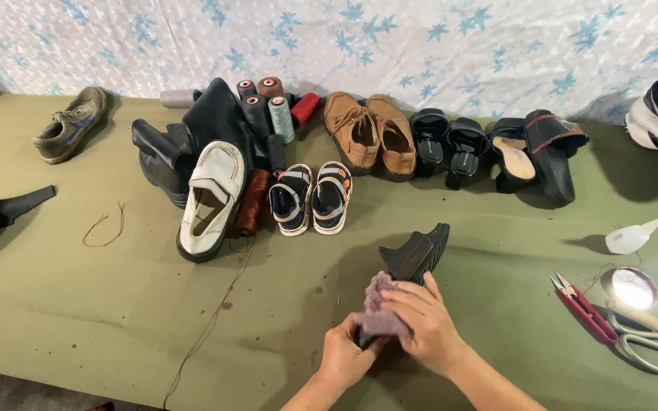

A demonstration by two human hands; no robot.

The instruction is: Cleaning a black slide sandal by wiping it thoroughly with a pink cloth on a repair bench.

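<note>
Seen from above: green worktop point(55, 304), near edge at bottom left. Low in the middle, black shoe point(414, 255), toe pointing up and right, heel toward the viewer. Left hand point(344, 358) gripping the heel end from below, fingers closed on it. Right hand point(424, 320) pressing a mauve cloth point(381, 308) onto the shoe, fingers curled over the cloth.

Open cloth surface left of the hands, crossed by a long brown thread point(215, 320) running to the near edge. Behind, along the back, a crowded row: white loafer point(211, 199), thread spools point(272, 114), small striped sandals point(310, 198), tan shoes point(371, 133), black sandals point(447, 144). Right of the hands, red snips point(582, 308), scissors point(653, 346) and a small lit lamp point(634, 288).
</note>
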